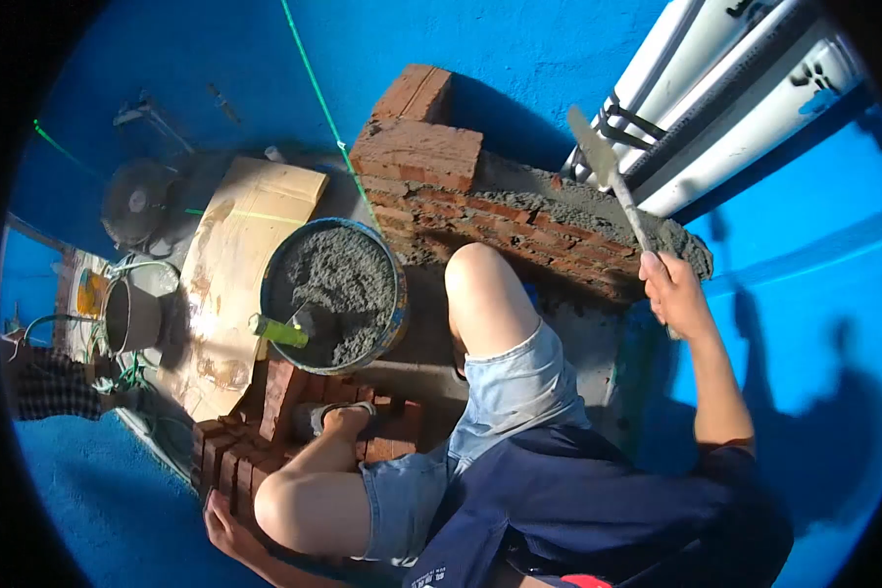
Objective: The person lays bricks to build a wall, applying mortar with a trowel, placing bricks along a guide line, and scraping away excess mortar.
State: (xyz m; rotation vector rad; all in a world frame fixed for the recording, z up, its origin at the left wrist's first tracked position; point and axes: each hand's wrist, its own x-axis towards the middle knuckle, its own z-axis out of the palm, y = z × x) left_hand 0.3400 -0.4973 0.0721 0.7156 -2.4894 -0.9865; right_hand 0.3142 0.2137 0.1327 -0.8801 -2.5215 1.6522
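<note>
My right hand [674,292] is closed round the handle of a pointed trowel [598,152], its blade raised above the right part of a low brick wall [519,220]. Grey mortar [598,208] covers the wall's top there. Two reddish bricks [416,152] sit at the wall's left end, by a taut green string [316,83]. At the lower left, my left hand [227,527] is beside the near end of a brick stack [227,456], its fingers stretched out and partly hidden. A bucket of mortar [348,279] stands between wall and stack, with a green-handled tool [279,330] stuck in it.
White pipes [745,108] lean against the blue wall [519,44] at the right. Cardboard [255,211] lies left of the bucket. Beyond it are a round dark fan-like object [135,201] and a grey bucket [132,314]. A checkered sleeve [54,382] of another person shows at the left edge.
</note>
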